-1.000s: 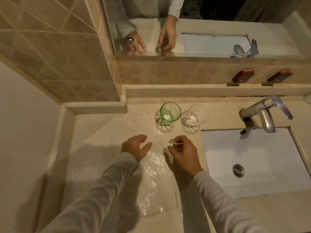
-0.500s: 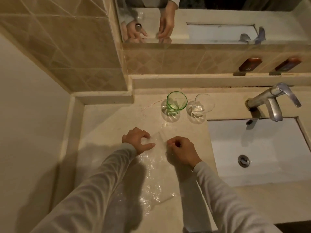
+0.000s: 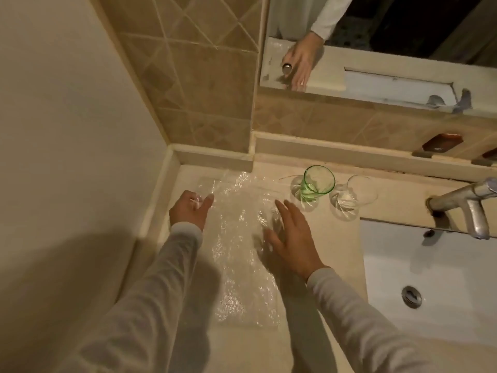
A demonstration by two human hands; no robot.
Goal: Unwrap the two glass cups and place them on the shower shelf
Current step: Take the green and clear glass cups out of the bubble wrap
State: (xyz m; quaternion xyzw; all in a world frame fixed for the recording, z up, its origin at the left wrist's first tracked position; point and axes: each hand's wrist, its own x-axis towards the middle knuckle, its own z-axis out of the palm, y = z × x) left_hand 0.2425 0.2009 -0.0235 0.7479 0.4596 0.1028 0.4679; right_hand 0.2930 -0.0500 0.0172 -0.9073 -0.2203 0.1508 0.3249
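A green glass cup (image 3: 317, 183) and a clear glass cup (image 3: 359, 193) stand upright and bare, side by side at the back of the beige counter (image 3: 304, 313). Clear bubble wrap (image 3: 239, 238) lies spread flat on the counter to their left. My left hand (image 3: 189, 211) pinches the wrap's far left edge near the corner wall. My right hand (image 3: 291, 238) rests flat on the wrap with fingers spread, just short of the green cup.
A white sink basin (image 3: 430, 286) with a drain (image 3: 411, 296) sits at the right under a chrome faucet (image 3: 468, 208). A raised ledge (image 3: 349, 154) runs along the back below a mirror (image 3: 403, 49). A plain wall (image 3: 67, 130) closes the left side.
The view has swung left and closer. Both hands slid the bubble wrap toward the back left corner; my left hand closed on its edge and my right hand opened flat.
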